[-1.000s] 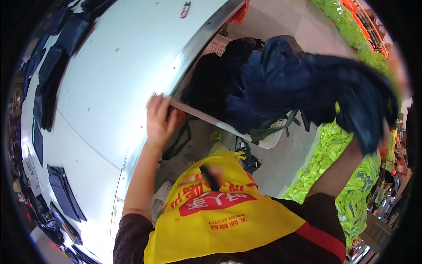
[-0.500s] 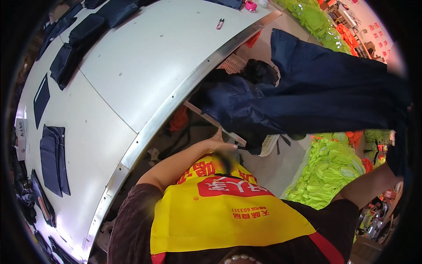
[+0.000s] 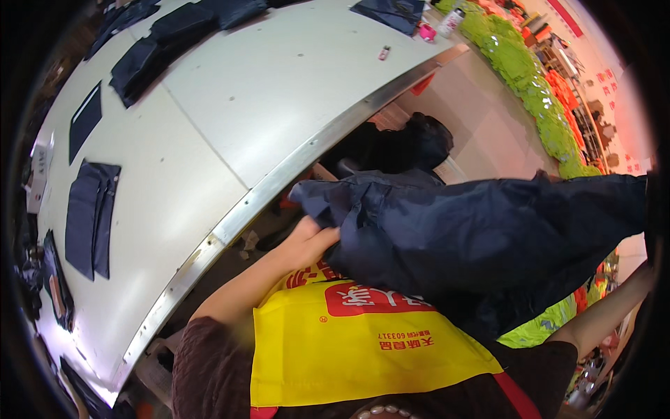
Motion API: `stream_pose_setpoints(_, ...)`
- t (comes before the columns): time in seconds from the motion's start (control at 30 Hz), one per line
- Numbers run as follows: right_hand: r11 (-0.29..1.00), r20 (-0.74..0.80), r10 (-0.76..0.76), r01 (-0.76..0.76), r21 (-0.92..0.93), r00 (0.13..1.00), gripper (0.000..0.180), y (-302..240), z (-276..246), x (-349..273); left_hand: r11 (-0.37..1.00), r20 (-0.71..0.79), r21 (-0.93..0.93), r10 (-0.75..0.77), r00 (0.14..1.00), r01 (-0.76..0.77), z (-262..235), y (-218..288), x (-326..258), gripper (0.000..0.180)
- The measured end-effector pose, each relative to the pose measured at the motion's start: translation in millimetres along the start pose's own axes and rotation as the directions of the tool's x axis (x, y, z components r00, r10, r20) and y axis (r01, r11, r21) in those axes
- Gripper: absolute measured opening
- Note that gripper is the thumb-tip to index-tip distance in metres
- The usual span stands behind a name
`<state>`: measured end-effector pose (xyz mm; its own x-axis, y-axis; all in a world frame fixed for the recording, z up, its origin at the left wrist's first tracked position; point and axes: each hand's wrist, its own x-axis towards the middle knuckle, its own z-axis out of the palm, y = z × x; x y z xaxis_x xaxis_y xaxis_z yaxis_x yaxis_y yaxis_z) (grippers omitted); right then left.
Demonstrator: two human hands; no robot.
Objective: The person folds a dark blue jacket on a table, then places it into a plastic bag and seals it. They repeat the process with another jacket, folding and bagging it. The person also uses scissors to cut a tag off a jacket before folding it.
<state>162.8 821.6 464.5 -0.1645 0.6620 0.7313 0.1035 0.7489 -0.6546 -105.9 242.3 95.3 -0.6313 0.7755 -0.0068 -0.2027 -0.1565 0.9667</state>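
Observation:
A large navy-blue garment (image 3: 474, 216) of thin, creased cloth stretches across in front of me, from beside the table edge to the right rim of the picture. My left hand (image 3: 314, 241) is closed on its left end, thumb against the cloth and some fingers hidden in the folds. My right forearm (image 3: 607, 300) reaches out to the right rim. The right hand itself is beyond the picture there, near the garment's far right end. The cloth hangs over the upper part of my yellow apron (image 3: 377, 363).
At left is a white table (image 3: 230, 112) with a metal edge (image 3: 248, 199), bearing folded navy garments (image 3: 91, 216), a small lighter-like object (image 3: 384, 53) and a pink item (image 3: 426, 31). Dark cloth (image 3: 412, 143) lies below the edge. Yellow-green garments (image 3: 513, 77) are heaped beyond.
My left hand, earlier apart from the garment near my apron, now grips its left end. The garment has come nearer my body, and the view has shifted a little.

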Motion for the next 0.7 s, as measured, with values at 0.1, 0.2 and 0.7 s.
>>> stream_pose_setpoints(0.1, 0.992, 0.09, 0.073, -0.082, 0.097, 0.993, 0.046, 30.4, 59.5, -13.0, 0.988, -0.181, -0.134, 0.053, 0.982, -0.078, -12.7, 79.1, -81.0, 0.04)
stream_pose_setpoints(0.2, 0.964, 0.172, 0.146, -0.179, 0.197, 0.974, 0.047, 49.1, 116.5, -36.7, 0.979, -0.332, 0.003, 0.191, 0.924, -0.202, -40.1, 129.9, -143.4, 0.041)
stream_pose_setpoints(0.7, 0.352, 0.883, -0.199, -0.81, 0.469, 0.424, 0.05, 51.4, 537.7, -164.5, -0.12, -0.492, 0.626, 0.707, 0.509, 0.771, -334.0, 154.6, -107.8, 0.061)
